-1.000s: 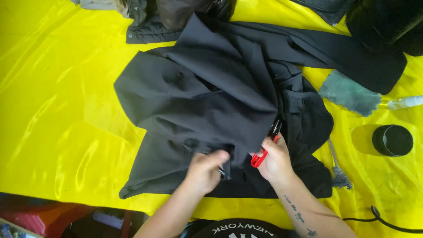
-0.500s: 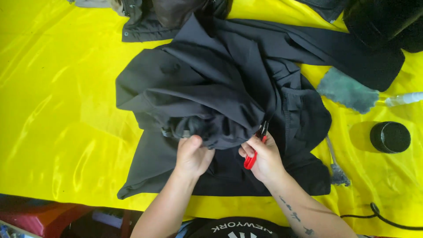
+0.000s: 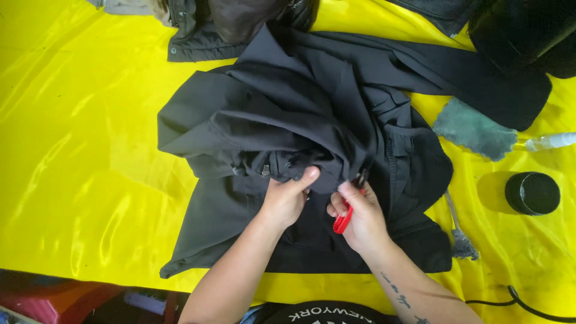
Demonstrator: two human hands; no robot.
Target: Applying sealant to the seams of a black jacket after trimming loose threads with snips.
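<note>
A black jacket (image 3: 288, 120) lies crumpled on a yellow table cover (image 3: 78, 150). My left hand (image 3: 287, 198) pinches a fold of the jacket's fabric near its middle, thumb on top. Just to its right, my right hand (image 3: 359, 216) holds small red-handled scissors (image 3: 344, 219), their tips pointing up into the fabric fold. The blades are mostly hidden by cloth and fingers.
A grey-green fuzzy pad (image 3: 474, 129) and a clear spray bottle (image 3: 552, 141) lie at right. A black round lid (image 3: 532, 193) sits beyond them. A small brush (image 3: 461, 240) lies by the jacket's hem. Other dark garments (image 3: 240, 24) are piled at the far edge. A black cable (image 3: 522, 306) runs bottom right.
My left hand has gathered up and lifted a fold of the jacket. The right hand with the scissors has shifted slightly toward that fold.
</note>
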